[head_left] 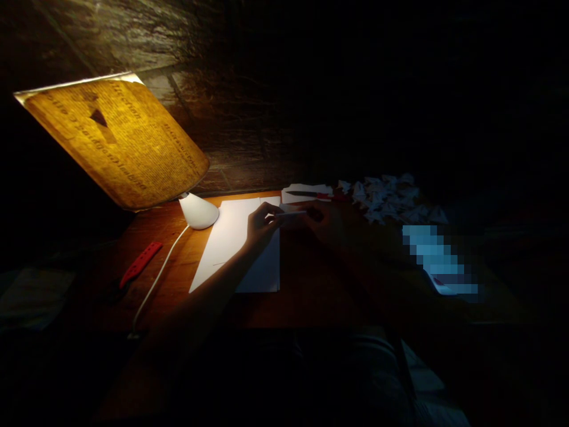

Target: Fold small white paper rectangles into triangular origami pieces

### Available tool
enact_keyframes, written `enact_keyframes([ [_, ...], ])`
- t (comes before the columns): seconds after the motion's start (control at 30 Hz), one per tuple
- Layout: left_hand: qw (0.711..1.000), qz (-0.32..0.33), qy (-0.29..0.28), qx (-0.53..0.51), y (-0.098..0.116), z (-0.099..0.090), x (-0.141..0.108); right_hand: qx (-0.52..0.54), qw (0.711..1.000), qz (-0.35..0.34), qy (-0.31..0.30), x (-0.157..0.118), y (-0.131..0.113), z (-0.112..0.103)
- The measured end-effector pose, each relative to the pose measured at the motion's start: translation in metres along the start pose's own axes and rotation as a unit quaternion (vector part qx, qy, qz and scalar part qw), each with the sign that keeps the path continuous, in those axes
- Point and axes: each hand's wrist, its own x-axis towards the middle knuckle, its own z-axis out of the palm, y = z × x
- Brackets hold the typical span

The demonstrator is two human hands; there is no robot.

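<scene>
A small piece of white paper (291,213) is stretched between my two hands, seen nearly edge-on. My left hand (263,220) pinches its left end above the white paper sheets (235,237). At its right end are the curled fingers of my right hand (326,220), mostly in shadow. Just behind the hands, a knife with a dark blade and red handle (306,194) lies on a smaller stack of white paper (291,188). Any folds in the held paper are too dim to make out.
A lamp with a printed shade (120,142) and white base (198,212) stands at the left, its cord (160,279) running forward. A red perforated handle (141,264) lies beside it. Folded white paper pieces (386,198) are heaped right, behind a lit, blurred-out device (438,258).
</scene>
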Motion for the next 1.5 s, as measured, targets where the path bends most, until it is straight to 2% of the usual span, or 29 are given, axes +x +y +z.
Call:
enact_keyframes([
  [0.2, 1.000, 0.022, 0.002, -0.016, 0.006, 0.000, 0.000, -0.012, 1.000, -0.011, 0.011, 0.001, -0.002, -0.001],
  [0.4, 0.996, -0.058, -0.039, -0.057, 0.004, 0.004, -0.005, 0.027, 1.000, 0.011, -0.011, -0.003, -0.011, -0.001],
  [0.57, 0.994, -0.083, -0.055, -0.044, 0.003, 0.006, -0.009, 0.091, 0.994, 0.045, -0.045, -0.005, -0.014, 0.000],
  [0.8, 0.991, -0.117, -0.058, -0.030, -0.008, 0.005, -0.008, 0.064, 0.996, 0.041, -0.045, -0.003, -0.010, -0.001],
  [1.17, 0.992, -0.110, -0.061, -0.010, 0.002, 0.007, -0.008, 0.100, 0.989, 0.074, -0.075, -0.002, 0.008, 0.007],
  [1.5, 0.989, -0.133, -0.071, 0.001, 0.005, 0.008, -0.008, 0.130, 0.983, 0.085, -0.101, 0.001, 0.008, 0.004],
])
